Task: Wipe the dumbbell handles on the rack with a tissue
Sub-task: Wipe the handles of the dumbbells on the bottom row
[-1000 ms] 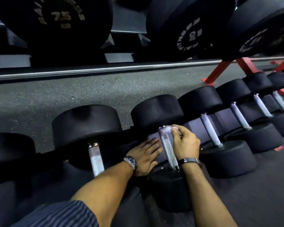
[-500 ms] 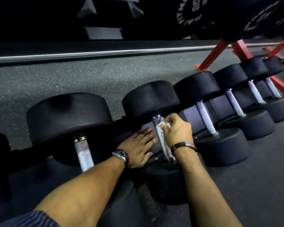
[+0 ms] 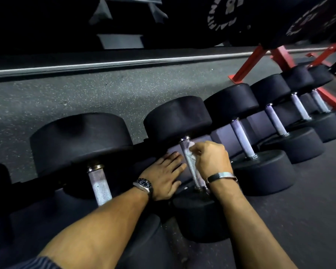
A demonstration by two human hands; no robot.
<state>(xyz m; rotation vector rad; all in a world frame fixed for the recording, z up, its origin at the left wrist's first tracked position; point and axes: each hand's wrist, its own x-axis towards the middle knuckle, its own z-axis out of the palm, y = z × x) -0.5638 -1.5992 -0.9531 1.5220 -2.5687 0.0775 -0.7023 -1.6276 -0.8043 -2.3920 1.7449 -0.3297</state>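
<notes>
Single head-worn wide-angle view, looking forward and steeply down, close over a low row of dumbbells (image 3: 177, 121) running from 8 o'clock toward 2 o'clock. Speckled floor (image 3: 85, 98) at 11 o'clock, red frame (image 3: 246, 65) at 2 o'clock. No second view.

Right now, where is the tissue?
Centre of the head view: the tissue is pinched in the right hand against the dumbbell handle, beside the flat left hand.

dim gym light from above, deep black shadow along top, faint sheen on knurled handles (image 3: 191, 164), wide-angle bending at edges, slight softness
</notes>
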